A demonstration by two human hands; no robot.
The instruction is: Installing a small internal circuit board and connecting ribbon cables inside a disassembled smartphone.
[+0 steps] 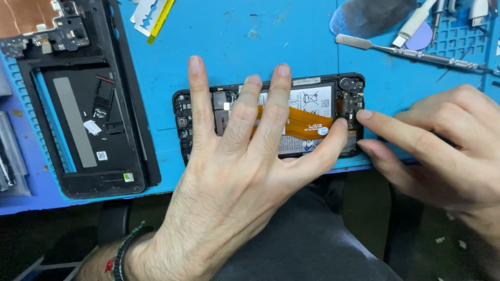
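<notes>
1. Here, nearest the person, the left hand point(234, 171) lies flat with fingers point(200, 99) spread wide over the opened smartphone point(323, 112), pinning it to the blue repair mat point(250, 36) just past the mat's near edge.
2. The right hand point(442, 151) comes in from the phone's right end, forefinger and thumb held close together at the small circuit board point(353, 101); whether they pinch anything cannot be told.
3. Judged well done, pressure stays on the frame, off the orange flex cable point(307, 120) running under the left fingertips.
4. The phone sits close to the table edge, so little room lies nearward.
5. Left of the spread fingers lies a detached phone frame point(88, 104).
6. Beyond the right fingers, a metal spudger point(406, 53) and white cable point(414, 23) crowd the far corner.
</notes>
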